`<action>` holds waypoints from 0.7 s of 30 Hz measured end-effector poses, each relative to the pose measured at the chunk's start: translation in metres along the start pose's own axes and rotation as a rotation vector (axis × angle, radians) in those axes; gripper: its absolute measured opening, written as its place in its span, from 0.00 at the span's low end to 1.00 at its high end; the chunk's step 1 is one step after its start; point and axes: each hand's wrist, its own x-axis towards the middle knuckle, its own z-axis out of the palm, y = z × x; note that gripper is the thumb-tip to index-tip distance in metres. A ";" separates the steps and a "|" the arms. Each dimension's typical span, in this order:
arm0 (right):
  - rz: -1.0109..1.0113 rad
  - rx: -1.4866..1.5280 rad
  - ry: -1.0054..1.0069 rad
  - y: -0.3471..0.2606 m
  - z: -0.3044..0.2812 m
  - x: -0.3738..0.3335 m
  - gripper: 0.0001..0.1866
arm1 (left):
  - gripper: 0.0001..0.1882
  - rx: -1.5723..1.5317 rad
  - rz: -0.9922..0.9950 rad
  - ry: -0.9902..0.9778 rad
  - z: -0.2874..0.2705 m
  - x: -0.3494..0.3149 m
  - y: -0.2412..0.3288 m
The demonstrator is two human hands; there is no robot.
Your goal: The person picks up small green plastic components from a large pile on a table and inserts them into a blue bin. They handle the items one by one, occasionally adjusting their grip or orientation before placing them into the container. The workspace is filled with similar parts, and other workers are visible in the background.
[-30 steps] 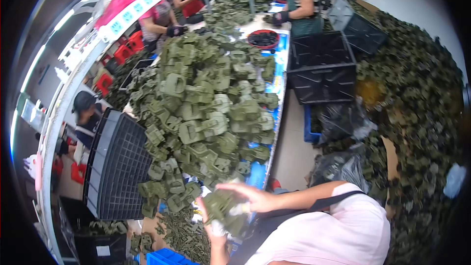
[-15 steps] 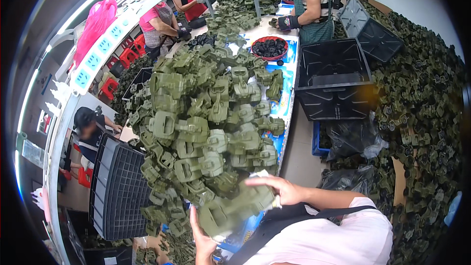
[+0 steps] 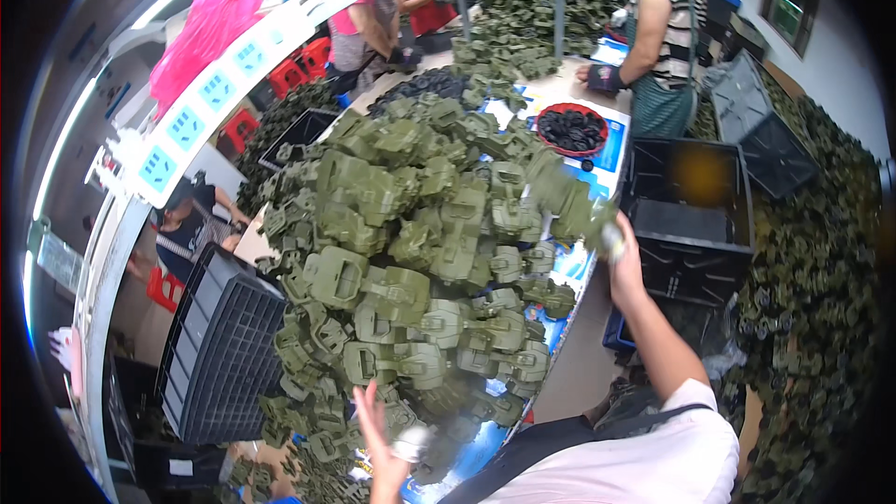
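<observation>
Olive-green plastic parts (image 3: 397, 294) heaped on table (image 3: 611, 151). R hand (image 3: 623, 266) closed on end of one green part (image 3: 560, 191) (motion-blurred), held at heap's R edge, near red basket (image 3: 560, 149) w/ black pcs. L hand (image 3: 381, 439) open, fingers spread, at heap's near edge. Blk crate (image 3: 691, 266) R of R hand.

No wording or number can be read clearly. A small white label (image 3: 180, 467) is on the dark crate (image 3: 206, 472) at lower left, its print too tiny; the blue-and-white sheet (image 3: 481, 448) on the bench (image 3: 558, 84) shows only blurred printing.
</observation>
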 end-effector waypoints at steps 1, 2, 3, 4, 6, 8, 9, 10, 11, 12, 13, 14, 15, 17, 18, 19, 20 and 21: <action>0.135 0.000 0.102 0.024 0.003 0.049 0.20 | 0.50 0.059 -0.118 0.096 -0.016 -0.008 0.000; 0.117 0.020 0.099 0.039 0.016 0.092 0.21 | 0.46 0.039 -0.198 0.191 -0.031 -0.018 -0.011; 0.096 0.039 0.094 0.050 0.033 0.135 0.22 | 0.43 0.013 -0.275 0.288 -0.046 -0.030 -0.022; 0.010 -0.029 0.092 0.069 0.044 0.183 0.22 | 0.41 0.076 -0.280 0.333 -0.059 -0.041 -0.030; -0.161 -0.161 -0.060 0.087 0.097 0.248 0.23 | 0.37 0.214 -0.313 0.477 -0.077 -0.072 -0.032; -0.275 -0.253 -0.294 0.106 0.133 0.297 0.18 | 0.33 0.428 -0.311 0.563 -0.102 -0.114 -0.049; -0.233 -0.319 -0.451 0.112 0.148 0.306 0.19 | 0.33 0.398 -0.399 0.658 -0.106 -0.135 -0.044; -0.216 -0.378 -0.572 0.107 0.136 0.332 0.20 | 0.34 0.541 -0.388 0.643 -0.119 -0.155 -0.053; -0.211 -0.423 -0.660 0.085 0.119 0.361 0.22 | 0.33 0.581 -0.398 0.617 -0.127 -0.169 -0.061; -0.231 -0.450 -0.721 0.070 0.081 0.405 0.23 | 0.33 0.568 -0.362 0.635 -0.145 -0.180 -0.088; 0.015 -0.315 -0.708 0.096 0.167 0.268 0.20 | 0.32 0.755 -0.580 0.699 -0.147 -0.228 -0.056; -0.014 -0.305 -0.678 0.090 0.150 0.265 0.20 | 0.32 0.777 -0.592 0.771 -0.164 -0.252 -0.072; -0.042 -0.293 -0.650 0.088 0.137 0.262 0.21 | 0.31 0.727 -0.588 0.818 -0.180 -0.267 -0.077; -0.293 -0.387 -0.727 0.091 0.124 0.218 0.19 | 0.29 0.815 -0.673 0.985 -0.208 -0.319 -0.103; -0.491 -0.419 -0.756 0.070 0.149 0.144 0.19 | 0.28 0.829 -0.736 1.087 -0.217 -0.356 -0.104; -0.712 -0.449 -0.755 0.033 0.162 0.064 0.18 | 0.27 0.823 -0.776 1.179 -0.226 -0.390 -0.115; -0.829 -0.471 -0.715 0.015 0.166 0.017 0.19 | 0.26 0.840 -0.772 1.290 -0.248 -0.432 -0.140; -0.949 -0.497 -0.656 -0.004 0.166 -0.030 0.20 | 0.26 0.812 -0.774 1.398 -0.271 -0.465 -0.160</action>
